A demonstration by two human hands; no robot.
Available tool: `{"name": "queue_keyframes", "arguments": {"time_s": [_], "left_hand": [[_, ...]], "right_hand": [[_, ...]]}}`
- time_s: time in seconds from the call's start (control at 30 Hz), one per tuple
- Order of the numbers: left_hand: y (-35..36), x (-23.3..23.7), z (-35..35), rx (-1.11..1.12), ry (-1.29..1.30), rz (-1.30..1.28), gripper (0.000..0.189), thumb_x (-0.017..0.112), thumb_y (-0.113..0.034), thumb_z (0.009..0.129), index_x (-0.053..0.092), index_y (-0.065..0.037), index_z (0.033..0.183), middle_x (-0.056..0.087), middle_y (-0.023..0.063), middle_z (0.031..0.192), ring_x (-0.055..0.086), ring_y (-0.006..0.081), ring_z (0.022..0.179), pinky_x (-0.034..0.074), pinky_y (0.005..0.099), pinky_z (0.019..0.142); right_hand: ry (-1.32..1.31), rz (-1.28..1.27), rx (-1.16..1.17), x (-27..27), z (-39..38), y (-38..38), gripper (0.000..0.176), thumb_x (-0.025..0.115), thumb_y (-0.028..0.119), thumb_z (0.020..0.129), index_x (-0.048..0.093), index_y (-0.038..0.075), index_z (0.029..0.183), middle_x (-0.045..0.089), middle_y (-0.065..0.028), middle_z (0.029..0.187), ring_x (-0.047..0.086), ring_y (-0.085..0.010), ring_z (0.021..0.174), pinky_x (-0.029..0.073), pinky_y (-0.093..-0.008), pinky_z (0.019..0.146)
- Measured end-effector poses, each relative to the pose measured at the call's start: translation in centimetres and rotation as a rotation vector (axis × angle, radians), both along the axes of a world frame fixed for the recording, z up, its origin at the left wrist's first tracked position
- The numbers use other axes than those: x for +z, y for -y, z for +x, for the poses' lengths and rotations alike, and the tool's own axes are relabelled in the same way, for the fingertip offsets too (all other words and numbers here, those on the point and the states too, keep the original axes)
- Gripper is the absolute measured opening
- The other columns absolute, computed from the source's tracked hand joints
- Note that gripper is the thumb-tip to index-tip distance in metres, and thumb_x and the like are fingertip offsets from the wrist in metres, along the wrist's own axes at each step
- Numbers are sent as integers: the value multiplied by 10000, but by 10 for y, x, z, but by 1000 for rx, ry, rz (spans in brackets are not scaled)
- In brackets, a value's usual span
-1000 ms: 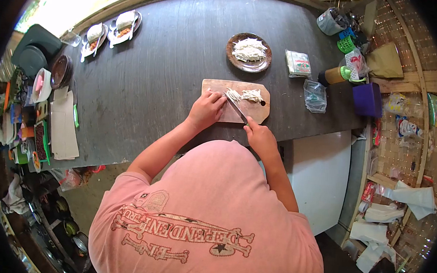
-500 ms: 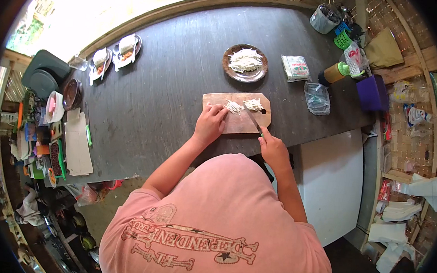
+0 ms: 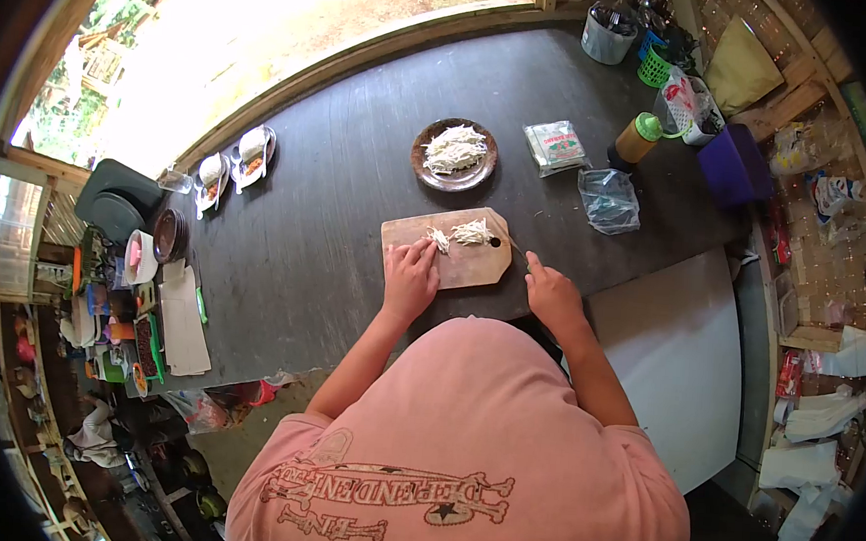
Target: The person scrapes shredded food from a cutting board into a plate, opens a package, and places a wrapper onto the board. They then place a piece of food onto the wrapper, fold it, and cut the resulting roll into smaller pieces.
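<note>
On a wooden cutting board [image 3: 453, 269] lie two small piles of white shreds, the larger pile [image 3: 472, 232] near the hole. My left hand [image 3: 412, 278] rests on the board's left part, its fingertips at the smaller pile [image 3: 439, 238]; whether it pinches any shreds is too small to tell. My right hand [image 3: 553, 296] is just right of the board, closed around a knife [image 3: 518, 246] seen nearly edge-on. Behind the board stands a brown plate [image 3: 421, 161] heaped with white shreds [image 3: 455, 149].
A stack of packets [image 3: 555, 146], a plastic bag [image 3: 610, 200], a green-capped bottle [image 3: 635, 139] and a purple container [image 3: 734, 164] stand at the right. Two small plates of food [image 3: 255, 158] are at the back left, with dark plates [image 3: 170, 236] and cardboard [image 3: 186, 321] nearer.
My right hand has moved the knife off the shreds to beyond the board's right edge. My left hand's fingers reach further onto the smaller pile. The whole view has tilted.
</note>
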State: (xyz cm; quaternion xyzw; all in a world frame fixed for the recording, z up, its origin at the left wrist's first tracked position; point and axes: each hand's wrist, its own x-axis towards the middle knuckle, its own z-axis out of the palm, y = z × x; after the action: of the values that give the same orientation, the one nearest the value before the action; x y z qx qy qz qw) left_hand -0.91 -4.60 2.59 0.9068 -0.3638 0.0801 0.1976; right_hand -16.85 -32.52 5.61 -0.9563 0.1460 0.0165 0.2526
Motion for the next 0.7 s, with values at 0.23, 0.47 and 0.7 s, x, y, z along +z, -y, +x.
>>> {"name": "queue_keyframes", "arguments": {"time_s": [0.23,0.47,0.7], "left_hand": [[29,1,-17,46,-57,46,498,726,-157,953,711,-71,1444,651,76,1536,580,351,1379,379,662,1250],[23,0,-32,180,-45,35,487,742,-196,967,713,-78,1439,649,82,1545,571,351,1400,342,652,1268],[40,-1,-49,263,-128,79,486,746,-261,994,704,-154,1466,617,82,1586,523,335,1475,274,686,1312]], "right_hand": [[67,179,219,-33,9,13,506,612,261,1108,538,67,1569,781,-228,1036,771,-463,916,628,-588,799],[79,179,272,-37,22,39,495,599,268,1113,545,76,1566,786,-216,1016,773,-451,894,630,-576,784],[18,107,409,-27,40,56,534,622,298,1107,525,102,1594,799,-178,1061,797,-413,900,647,-539,792]]}}
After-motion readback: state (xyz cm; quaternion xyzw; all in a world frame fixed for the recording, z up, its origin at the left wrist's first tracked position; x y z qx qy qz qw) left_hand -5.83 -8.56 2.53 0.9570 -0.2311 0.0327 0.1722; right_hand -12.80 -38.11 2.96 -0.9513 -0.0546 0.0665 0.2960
